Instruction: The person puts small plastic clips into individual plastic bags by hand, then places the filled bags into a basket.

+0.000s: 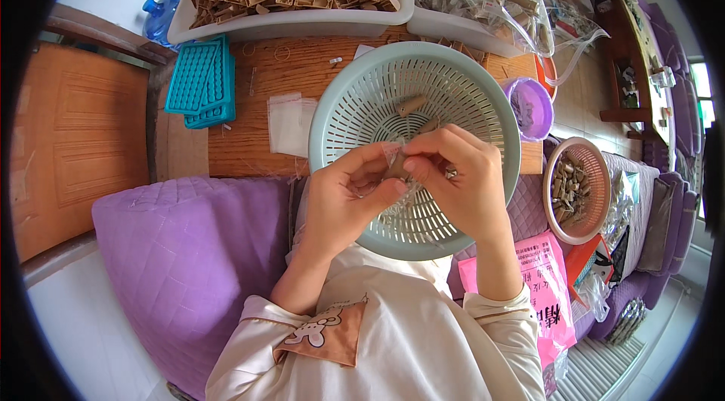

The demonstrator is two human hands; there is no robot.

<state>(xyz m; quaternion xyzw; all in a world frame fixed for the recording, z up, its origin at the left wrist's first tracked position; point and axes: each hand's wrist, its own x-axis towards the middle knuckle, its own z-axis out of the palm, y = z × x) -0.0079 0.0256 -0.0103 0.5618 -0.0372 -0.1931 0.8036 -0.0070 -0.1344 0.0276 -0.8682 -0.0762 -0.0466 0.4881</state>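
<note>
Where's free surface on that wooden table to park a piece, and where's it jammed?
Bare wood lies between the teal trays and the colander, partly under clear bags. Crowded: white bins of brown pieces along the far edge, purple cup right. Both hands work over the colander.

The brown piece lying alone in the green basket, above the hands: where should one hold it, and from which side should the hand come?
Grip the brown piece across its middle, on its two long sides, coming straight down from above. It lies flat and slanted on the floor of the basket, with bare floor around it, so probably nothing blocks the fingers. Both hands, left hand and right hand, are busy with a small bag.
</note>
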